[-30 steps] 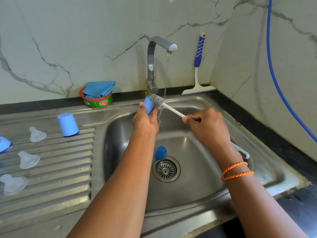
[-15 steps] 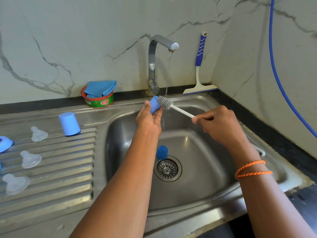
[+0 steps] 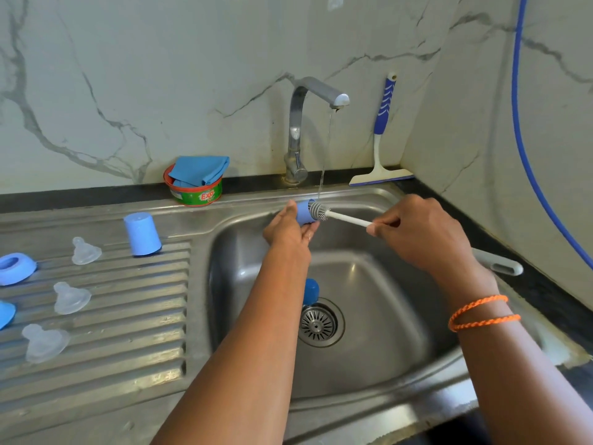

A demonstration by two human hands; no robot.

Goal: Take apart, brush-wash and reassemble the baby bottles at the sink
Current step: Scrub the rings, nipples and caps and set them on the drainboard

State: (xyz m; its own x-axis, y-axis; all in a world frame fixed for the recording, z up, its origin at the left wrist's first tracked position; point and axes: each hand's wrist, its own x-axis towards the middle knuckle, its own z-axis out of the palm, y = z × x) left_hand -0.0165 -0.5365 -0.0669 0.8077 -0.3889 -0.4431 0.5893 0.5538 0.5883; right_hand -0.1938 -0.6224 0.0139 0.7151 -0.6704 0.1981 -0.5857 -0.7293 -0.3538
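Note:
My left hand (image 3: pixel 285 228) holds a small blue bottle cap (image 3: pixel 303 212) on its side over the sink basin (image 3: pixel 378 316), its mouth facing right. My right hand (image 3: pixel 420 229) grips the white handle of a bottle brush (image 3: pixel 348 219); the grey bristle head (image 3: pixel 318 211) sits at the cap's mouth, under a thin stream from the tap (image 3: pixel 321 94). A darker blue cap (image 3: pixel 310 291) lies in the basin beside the drain (image 3: pixel 319 322). On the drainboard stand another light blue cap (image 3: pixel 142 234), three clear teats (image 3: pixel 85 251) (image 3: pixel 71 297) (image 3: pixel 45 342) and blue collar rings (image 3: pixel 16 268).
A green soap tub with a blue cloth (image 3: pixel 195 181) sits on the back ledge left of the tap. A blue-handled squeegee (image 3: pixel 383 133) leans in the corner. A blue hose (image 3: pixel 526 149) runs down the right wall. A grey handle (image 3: pixel 500 263) lies on the sink's right rim.
Both hands have shifted slightly right and up under the running water. The brush head has gone back into the cap's mouth after being drawn out a little.

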